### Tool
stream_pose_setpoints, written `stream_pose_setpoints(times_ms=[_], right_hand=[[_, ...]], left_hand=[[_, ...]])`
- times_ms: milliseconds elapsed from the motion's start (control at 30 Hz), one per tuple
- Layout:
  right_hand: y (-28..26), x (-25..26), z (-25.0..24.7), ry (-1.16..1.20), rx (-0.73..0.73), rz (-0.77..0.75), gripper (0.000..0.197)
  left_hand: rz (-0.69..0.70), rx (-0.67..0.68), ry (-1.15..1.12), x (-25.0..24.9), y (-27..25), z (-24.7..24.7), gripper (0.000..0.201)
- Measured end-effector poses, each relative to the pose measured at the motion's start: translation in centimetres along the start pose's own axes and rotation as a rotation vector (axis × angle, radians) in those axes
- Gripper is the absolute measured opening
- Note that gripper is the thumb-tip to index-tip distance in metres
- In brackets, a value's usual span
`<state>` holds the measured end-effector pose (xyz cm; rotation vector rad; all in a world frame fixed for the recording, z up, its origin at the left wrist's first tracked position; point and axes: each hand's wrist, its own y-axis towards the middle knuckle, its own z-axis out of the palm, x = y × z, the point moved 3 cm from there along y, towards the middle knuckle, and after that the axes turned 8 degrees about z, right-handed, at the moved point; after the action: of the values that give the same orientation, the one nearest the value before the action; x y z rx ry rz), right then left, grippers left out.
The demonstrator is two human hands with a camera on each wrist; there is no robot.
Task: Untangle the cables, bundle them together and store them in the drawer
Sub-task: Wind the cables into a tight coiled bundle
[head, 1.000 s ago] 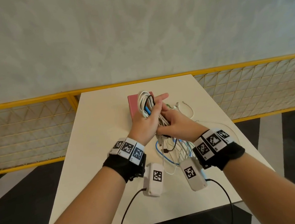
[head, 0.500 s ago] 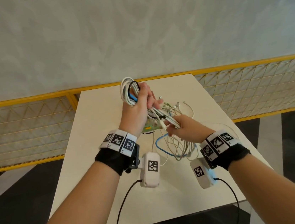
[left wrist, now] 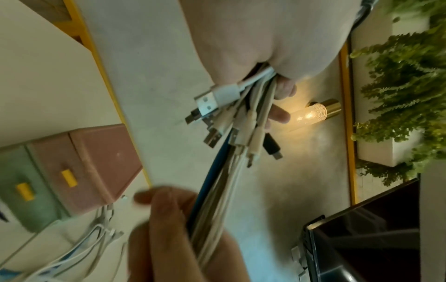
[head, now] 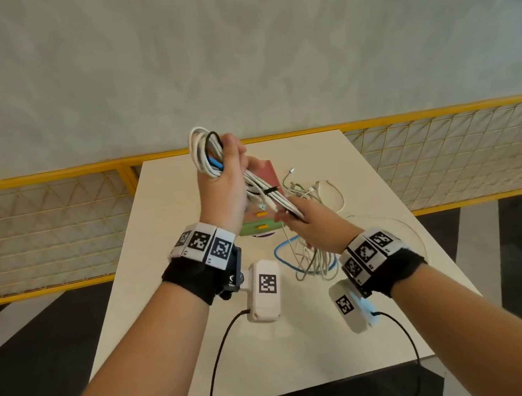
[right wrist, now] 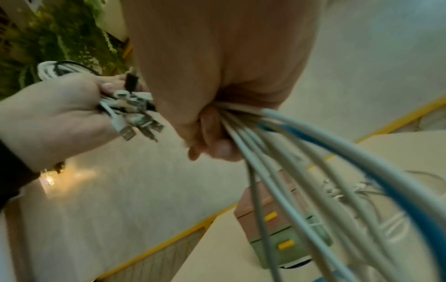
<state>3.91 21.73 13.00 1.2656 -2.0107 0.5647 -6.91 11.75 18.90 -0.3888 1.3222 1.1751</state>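
Cables (head: pixel 260 187) are running taut on a slant above the desk (head: pixel 181 306), from my raised left hand (head: pixel 223 186), whose grip is curling round the coiled loops and plug ends, down to my right hand (head: pixel 314 224), which is closing round the same strands lower and nearer me. I am judging that the slack trailing below the right hand is what needs gathering next, toward the small drawer unit (head: pixel 266 174) standing just behind.
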Motion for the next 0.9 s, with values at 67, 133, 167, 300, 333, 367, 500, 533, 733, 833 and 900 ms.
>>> stream_pose_setpoints(times_ms=[67, 133, 167, 300, 333, 367, 500, 533, 733, 833, 900], right_hand=[[-0.2, -1.0, -0.7, 0.046, 0.052, 0.028, 0.022], [-0.6, -1.8, -1.6, 0.109, 0.098, 0.053, 0.021], [-0.6, -2.1, -2.0, 0.160, 0.116, 0.068, 0.020], [-0.3, -2.4, -3.6, 0.317, 0.077, 0.125, 0.019], [0.0, -2.3, -4.1, 0.289, 0.048, 0.128, 0.020], [0.2, -2.0, -4.4, 0.234, 0.023, 0.125, 0.024], [1.2, -0.6, -5.0, 0.002, -0.061, 0.081, 0.036], [1.2, -0.1, -5.1, -0.025, -0.062, 0.067, 0.033], [0.9, 1.4, -5.7, -0.008, 0.170, 0.103, 0.016], [0.4, 1.1, -6.5, 0.215, 0.210, 0.135, 0.014], [0.3, 0.5, -7.0, 0.192, 0.162, 0.080, 0.015]], left_hand=[[0.039, -0.029, -0.035, -0.4, 0.8, -1.0, 0.026], [0.061, -0.043, -0.098, -0.6, 1.4, -1.9, 0.023], [0.065, -0.033, -0.106, -0.7, 1.5, -2.2, 0.023], [0.074, 0.141, 0.196, -1.1, 1.6, -2.4, 0.023], [0.071, 0.191, 0.330, -1.0, 1.6, -2.2, 0.024], [0.070, 0.241, 0.453, -0.9, 1.4, -1.9, 0.024], [0.022, 0.436, 0.581, 0.2, 0.4, -0.4, 0.023], [-0.004, 0.504, 0.566, 0.5, 0.1, 0.0, 0.031], [-0.156, 0.745, 0.667, 3.0, -1.3, 1.3, 0.016], [-0.153, 0.777, 0.571, 3.2, -1.0, 1.1, 0.010], [-0.190, 0.738, 0.512, 3.1, -0.9, 0.8, 0.010]])
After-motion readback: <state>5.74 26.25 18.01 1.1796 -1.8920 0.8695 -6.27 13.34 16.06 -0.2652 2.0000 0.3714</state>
